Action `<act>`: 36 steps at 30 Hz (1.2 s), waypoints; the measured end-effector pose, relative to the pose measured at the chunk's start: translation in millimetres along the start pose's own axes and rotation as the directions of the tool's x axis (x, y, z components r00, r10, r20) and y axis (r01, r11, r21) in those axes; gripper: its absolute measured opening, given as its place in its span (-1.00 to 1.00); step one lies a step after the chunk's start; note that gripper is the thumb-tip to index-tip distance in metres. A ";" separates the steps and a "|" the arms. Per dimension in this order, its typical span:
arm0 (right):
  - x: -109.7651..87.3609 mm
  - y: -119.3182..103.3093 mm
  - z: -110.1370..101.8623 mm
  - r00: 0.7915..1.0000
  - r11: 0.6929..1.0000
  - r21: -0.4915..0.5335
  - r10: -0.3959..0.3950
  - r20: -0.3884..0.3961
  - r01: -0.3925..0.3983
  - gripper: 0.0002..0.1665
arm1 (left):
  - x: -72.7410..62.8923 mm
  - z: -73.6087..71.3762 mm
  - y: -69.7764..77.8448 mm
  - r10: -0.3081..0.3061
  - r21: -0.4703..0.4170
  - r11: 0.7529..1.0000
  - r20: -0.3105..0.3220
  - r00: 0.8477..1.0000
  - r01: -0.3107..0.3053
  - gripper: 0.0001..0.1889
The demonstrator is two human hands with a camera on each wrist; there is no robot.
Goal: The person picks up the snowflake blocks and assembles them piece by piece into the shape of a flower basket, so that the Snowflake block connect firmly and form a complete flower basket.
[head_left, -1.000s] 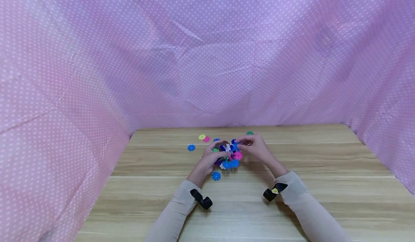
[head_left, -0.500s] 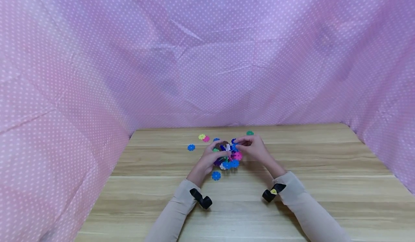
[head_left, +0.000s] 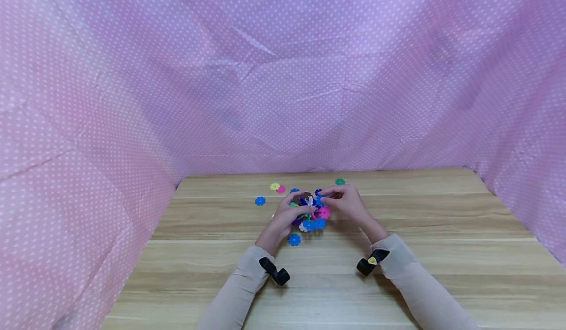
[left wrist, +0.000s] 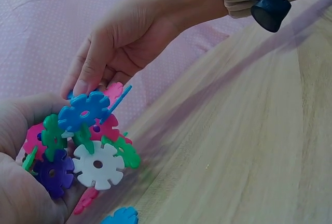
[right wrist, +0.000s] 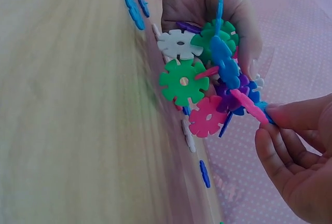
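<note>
A cluster of interlocking snowflake discs (head_left: 315,223) in blue, pink, green, white and purple is gripped by my left hand (head_left: 283,219) above the table. Its thumb lies across the near side of the cluster, and the other fingers go behind it. On the cluster's right side my right hand (head_left: 351,205) pinches a blue disc (right wrist: 269,113) between thumb and fingertips. A pink disc (right wrist: 249,107) partly covers that blue one in the right wrist view. Facing the left wrist camera are a white disc (left wrist: 98,165) and a dark purple disc (left wrist: 54,173).
Loose discs lie around the hands on the wooden table (head_left: 185,271): a blue one (head_left: 294,239) in front, another blue disc (head_left: 260,201) at left, a yellow disc (head_left: 275,186) overlapping a pink one, and a green disc (head_left: 340,181) behind. Pink dotted cloth (head_left: 283,99) surrounds the table.
</note>
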State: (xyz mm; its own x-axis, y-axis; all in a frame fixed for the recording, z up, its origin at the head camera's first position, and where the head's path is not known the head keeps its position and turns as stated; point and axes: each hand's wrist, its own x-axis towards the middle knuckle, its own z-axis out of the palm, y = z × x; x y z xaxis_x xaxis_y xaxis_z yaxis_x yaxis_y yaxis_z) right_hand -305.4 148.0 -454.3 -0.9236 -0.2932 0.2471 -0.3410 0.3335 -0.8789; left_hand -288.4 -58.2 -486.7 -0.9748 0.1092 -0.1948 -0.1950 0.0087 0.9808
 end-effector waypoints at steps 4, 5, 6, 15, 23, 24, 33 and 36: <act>0.5 -0.2 -0.4 1.000 1.000 -0.005 0.004 0.018 -0.004 -0.82 | -1.5 0.5 1.7 0.009 -0.003 1.000 0.000 1.000 -0.009 -0.38; 0.5 -0.1 -0.6 1.000 1.000 -0.006 0.003 0.023 -0.003 -0.82 | -2.2 0.7 2.3 0.015 0.001 1.000 0.001 1.000 -0.015 -0.38; 0.4 -0.1 -0.5 1.000 1.000 -0.003 0.004 0.025 -0.003 -0.83 | -2.0 0.5 2.2 0.015 0.002 1.000 -0.001 1.000 -0.015 -0.38; 1.6 0.3 -4.6 0.996 0.997 -0.021 0.073 0.060 -0.072 -0.83 | -1.1 -3.9 6.9 -0.043 0.030 0.999 0.072 0.996 0.041 -0.37; 1.1 0.2 -8.9 0.983 0.987 0.005 0.158 0.094 -0.160 -0.82 | -1.6 -6.7 9.5 -0.031 0.051 0.998 0.055 0.998 0.028 -0.35; 1.0 0.3 -9.0 0.981 0.985 0.020 0.169 0.097 -0.172 -0.82 | -1.5 -5.7 8.5 -0.024 0.051 0.998 0.027 0.999 0.023 -0.34; -2.0 -2.2 -9.0 0.960 0.961 0.098 0.242 0.142 -0.257 -0.76 | -3.1 5.3 1.8 -0.026 0.033 0.999 -0.105 0.994 0.029 -0.34; -1.8 -3.6 -13.6 0.956 0.965 0.067 0.241 0.168 -0.255 -0.75 | -2.8 4.3 1.7 -0.019 0.047 0.999 -0.073 0.997 0.022 -0.34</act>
State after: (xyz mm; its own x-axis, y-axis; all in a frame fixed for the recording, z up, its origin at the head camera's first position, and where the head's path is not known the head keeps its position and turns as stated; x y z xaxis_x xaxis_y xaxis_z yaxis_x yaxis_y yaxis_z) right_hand -304.9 159.5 -446.1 -0.9355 -0.3505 -0.0439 -0.0818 0.3359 -0.9383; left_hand -285.5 -54.2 -484.5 -0.9763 0.0359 -0.2133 -0.2111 0.0576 0.9758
